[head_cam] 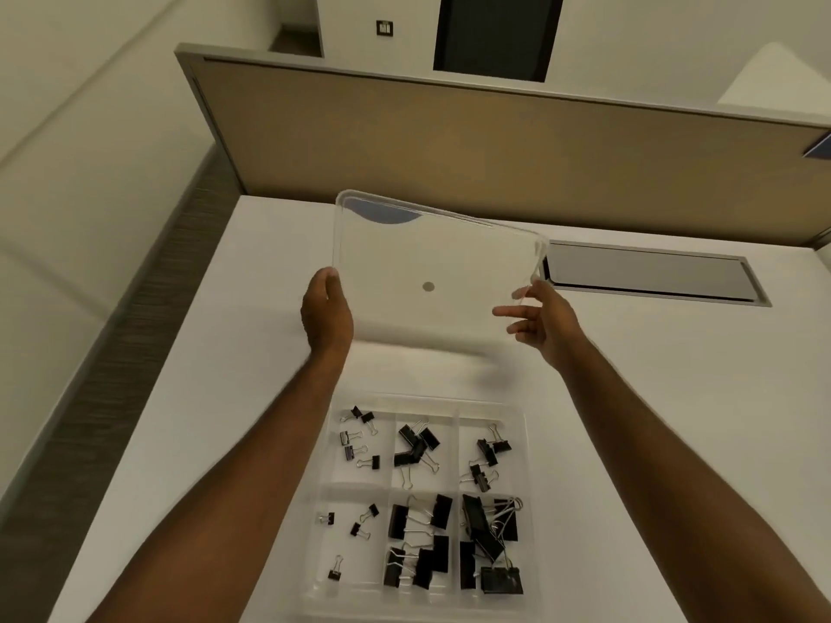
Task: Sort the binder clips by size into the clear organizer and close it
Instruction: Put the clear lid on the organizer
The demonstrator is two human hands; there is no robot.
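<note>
A clear lid [431, 263] hangs in the air above the far part of the desk, tilted toward me. My left hand [326, 314] grips its left edge. My right hand [542, 319] holds its right lower corner with thumb and forefinger, the other fingers spread. Below, near the desk's front, the clear organizer [524, 442] lies uncovered with six compartments. Black binder clips [416, 447] fill them: small ones on the left, medium in the back middle and right, large ones [490, 532] in the front middle and right.
The white desk [652, 397] ends at a tan partition panel [494, 150] behind. A grey recessed cable cover [647, 272] sits at the back right, just beyond the lid. A grey dot marks the desk under the lid.
</note>
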